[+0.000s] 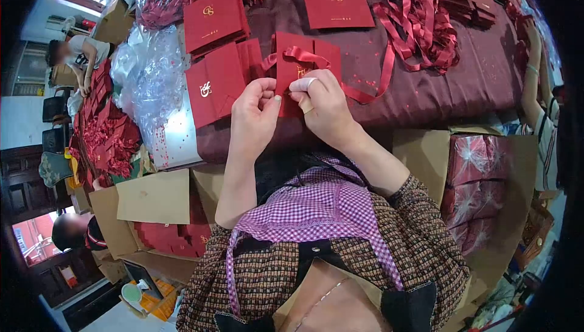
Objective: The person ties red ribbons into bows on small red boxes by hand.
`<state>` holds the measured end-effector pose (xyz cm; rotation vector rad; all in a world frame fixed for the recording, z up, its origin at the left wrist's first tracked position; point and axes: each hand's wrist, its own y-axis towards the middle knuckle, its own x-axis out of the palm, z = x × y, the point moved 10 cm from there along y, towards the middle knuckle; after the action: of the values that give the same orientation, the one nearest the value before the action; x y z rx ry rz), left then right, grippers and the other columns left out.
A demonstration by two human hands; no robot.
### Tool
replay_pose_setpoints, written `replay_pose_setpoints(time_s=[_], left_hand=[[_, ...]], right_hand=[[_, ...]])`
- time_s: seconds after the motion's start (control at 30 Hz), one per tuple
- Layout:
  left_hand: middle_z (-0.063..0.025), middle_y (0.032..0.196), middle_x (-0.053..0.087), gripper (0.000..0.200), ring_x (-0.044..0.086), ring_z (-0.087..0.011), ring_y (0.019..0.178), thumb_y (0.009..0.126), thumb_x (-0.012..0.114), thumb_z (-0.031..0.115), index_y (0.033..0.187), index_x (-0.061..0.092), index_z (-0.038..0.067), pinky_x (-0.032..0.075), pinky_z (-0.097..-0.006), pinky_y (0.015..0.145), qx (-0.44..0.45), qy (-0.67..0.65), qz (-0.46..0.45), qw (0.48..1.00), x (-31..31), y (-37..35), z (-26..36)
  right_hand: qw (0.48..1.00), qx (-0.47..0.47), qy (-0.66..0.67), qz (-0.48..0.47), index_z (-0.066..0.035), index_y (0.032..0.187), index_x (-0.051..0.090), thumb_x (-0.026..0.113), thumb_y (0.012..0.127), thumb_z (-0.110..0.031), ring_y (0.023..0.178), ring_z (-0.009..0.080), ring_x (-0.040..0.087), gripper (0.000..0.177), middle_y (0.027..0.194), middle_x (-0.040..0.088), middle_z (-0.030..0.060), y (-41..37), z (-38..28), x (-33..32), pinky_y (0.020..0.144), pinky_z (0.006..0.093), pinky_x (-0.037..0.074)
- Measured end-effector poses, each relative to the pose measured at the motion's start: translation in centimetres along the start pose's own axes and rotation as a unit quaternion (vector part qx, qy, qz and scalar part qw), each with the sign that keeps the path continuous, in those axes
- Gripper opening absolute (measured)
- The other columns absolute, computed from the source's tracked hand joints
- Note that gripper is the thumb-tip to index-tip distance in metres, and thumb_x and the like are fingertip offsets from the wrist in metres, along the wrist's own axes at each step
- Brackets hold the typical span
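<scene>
A red paper bag with a gold logo (322, 49) stands out behind my two hands at the middle of the table. My right hand (325, 101), with white wraps on its fingers, pinches at the bag's front, by a red ribbon (307, 56) looped across it. My left hand (255, 113) is closed at the bag's left edge, thumb against the fingers; what it grips is too small to make out. Beside it on the left lie red bags with a white logo (210, 88). A long red ribbon (386, 76) runs from the bag toward a ribbon heap (420, 34).
Red bag stacks (213, 18) and a single bag (337, 6) lie farther back on the dark red cloth (480, 82). Open cartons (155, 198) hold red goods left and right (480, 174). People work at the left (85, 52) and right edge (544, 125).
</scene>
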<state>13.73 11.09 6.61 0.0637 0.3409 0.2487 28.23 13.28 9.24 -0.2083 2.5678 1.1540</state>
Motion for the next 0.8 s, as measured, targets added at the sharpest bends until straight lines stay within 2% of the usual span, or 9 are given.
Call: replay_pose_setpoints(time_s=[0.07,0.13,0.37,0.43,0.47,0.53,0.63,0.77,0.8], left_hand=[[-0.0089,0.085,0.064,0.022,0.059,-0.0121,0.074,0.082,0.061,-0.002,0.104,0.061,-0.004,0.05,-0.0257,0.069,0.006,0.01,0.006,1.0,0.1,-0.1,0.4],[-0.0016,0.085,0.06,0.021,0.053,-0.0062,0.075,0.083,0.06,-0.004,0.104,0.062,-0.004,0.046,-0.0206,0.068,0.009,0.082,0.026,0.996,0.1,-0.4,1.4],[-0.005,0.077,0.061,0.019,0.054,-0.0085,0.068,0.083,0.06,-0.003,0.102,0.063,-0.004,0.048,-0.0235,0.063,0.073,0.112,0.069,0.989,0.2,-1.1,2.6],[-0.0056,0.078,0.061,0.019,0.055,-0.0089,0.068,0.083,0.06,-0.002,0.101,0.063,-0.004,0.048,-0.0238,0.063,0.071,0.104,0.075,0.989,0.3,-1.2,2.4],[-0.0061,0.078,0.062,0.019,0.055,-0.0092,0.068,0.083,0.06,-0.002,0.101,0.063,-0.004,0.048,-0.0241,0.063,0.069,0.095,0.081,0.99,0.2,-1.3,2.3],[-0.006,0.079,0.062,0.019,0.055,-0.0094,0.068,0.083,0.06,-0.002,0.102,0.063,-0.004,0.048,-0.0244,0.064,0.087,0.116,0.078,0.986,0.3,-1.3,2.7],[-0.006,0.08,0.063,0.019,0.056,-0.0096,0.069,0.083,0.06,-0.002,0.102,0.063,-0.004,0.049,-0.0247,0.064,0.097,0.143,0.077,0.982,0.3,-1.4,3.3],[-0.0045,0.084,0.064,0.019,0.056,-0.0086,0.072,0.084,0.06,-0.003,0.103,0.062,-0.004,0.048,-0.0236,0.067,0.085,0.1,0.08,0.988,0.2,-1.4,2.6],[-0.0045,0.084,0.064,0.019,0.056,-0.0086,0.072,0.084,0.06,-0.003,0.103,0.062,-0.004,0.048,-0.0236,0.067,0.084,0.101,0.081,0.988,0.0,-1.3,2.7]], right_hand=[[0.999,-0.02,-0.035,-0.004,-0.003,0.085,0.058,0.067,0.071,0.001,0.081,0.0287,0.057,0.017,0.083,0.058,0.0101,0.2,-0.8,-0.1,0.075,0.0381,0.046],[0.994,-0.048,-0.091,-0.03,-0.002,0.087,0.057,0.065,0.072,-0.001,0.081,0.0285,0.056,0.017,0.083,0.057,0.0101,0.3,-1.8,0.2,0.076,0.0377,0.045],[0.996,-0.046,-0.067,-0.021,-0.001,0.086,0.057,0.065,0.072,-0.001,0.08,0.0298,0.057,0.016,0.082,0.058,0.0107,0.1,-1.3,0.4,0.074,0.0386,0.046],[0.988,0.124,0.08,-0.048,-0.001,0.085,0.056,0.065,0.07,-0.001,0.079,0.0301,0.057,0.017,0.082,0.058,0.0108,-0.5,2.2,1.0,0.073,0.0386,0.047],[0.988,0.124,0.081,-0.048,-0.001,0.085,0.056,0.065,0.07,-0.001,0.079,0.0301,0.057,0.017,0.082,0.058,0.0108,-0.6,2.3,1.2,0.073,0.0386,0.047],[1.0,0.01,0.011,-0.003,-0.001,0.085,0.056,0.066,0.07,0.0,0.078,0.031,0.058,0.018,0.082,0.058,0.0115,-0.3,0.2,0.5,0.071,0.0393,0.047],[0.994,-0.061,-0.086,-0.016,-0.001,0.085,0.056,0.067,0.071,0.001,0.078,0.032,0.058,0.017,0.081,0.058,0.0126,0.1,-2.0,0.2,0.071,0.0405,0.047],[0.993,-0.068,-0.092,-0.035,-0.002,0.086,0.057,0.068,0.074,0.0,0.078,0.0325,0.06,0.017,0.08,0.06,0.0134,0.2,-1.5,0.5,0.07,0.0409,0.048],[1.0,0.016,-0.001,-0.023,-0.002,0.086,0.057,0.068,0.075,0.0,0.077,0.0323,0.06,0.015,0.08,0.06,0.0133,0.2,0.4,0.5,0.069,0.0404,0.048]])
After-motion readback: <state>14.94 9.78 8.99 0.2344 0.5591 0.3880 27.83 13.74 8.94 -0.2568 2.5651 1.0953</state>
